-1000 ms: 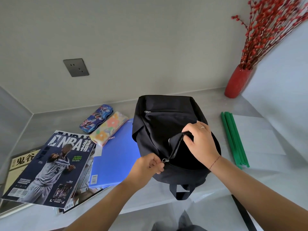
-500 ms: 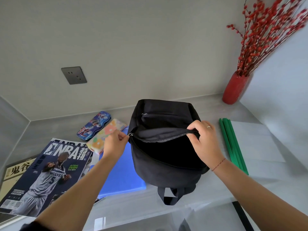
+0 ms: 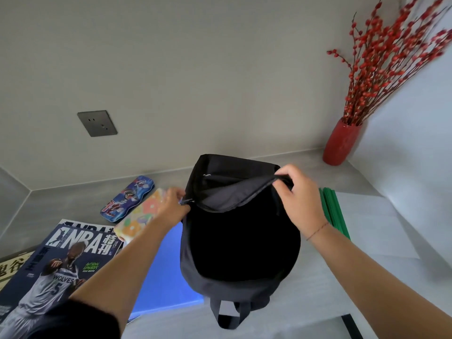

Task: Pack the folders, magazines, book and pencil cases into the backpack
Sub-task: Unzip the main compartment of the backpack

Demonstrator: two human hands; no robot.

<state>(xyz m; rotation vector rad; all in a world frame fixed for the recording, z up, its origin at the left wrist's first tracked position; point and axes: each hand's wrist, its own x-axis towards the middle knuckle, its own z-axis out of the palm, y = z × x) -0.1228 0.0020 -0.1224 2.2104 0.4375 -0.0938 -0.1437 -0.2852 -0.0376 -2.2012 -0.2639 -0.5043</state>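
Observation:
A black backpack [image 3: 234, 255] lies on the grey desk with its main compartment unzipped and gaping. My left hand [image 3: 172, 204] pinches the zipper pull at the bag's left side. My right hand [image 3: 298, 194] grips the raised upper flap at the right. A blue folder [image 3: 166, 270] lies left of the bag, partly under it. Beside the folder are a floral pencil case [image 3: 138, 218] and a blue cartoon pencil case [image 3: 128, 198]. An NBA magazine [image 3: 61, 267] tops a stack at the left, over a book [image 3: 12, 266] with Chinese characters. A clear folder with a green spine [image 3: 333, 211] lies right of the bag.
A red vase [image 3: 341, 143] with red berry branches stands in the back right corner. A wall socket [image 3: 97, 123] is on the back wall. A white side panel [image 3: 415, 167] closes the right. The desk's front edge [image 3: 293, 324] runs below the backpack's handle loop.
My left hand has drawn the zipper from the bag's near side round to its far left. My right hand lifted the flap, so the opening is now much wider.

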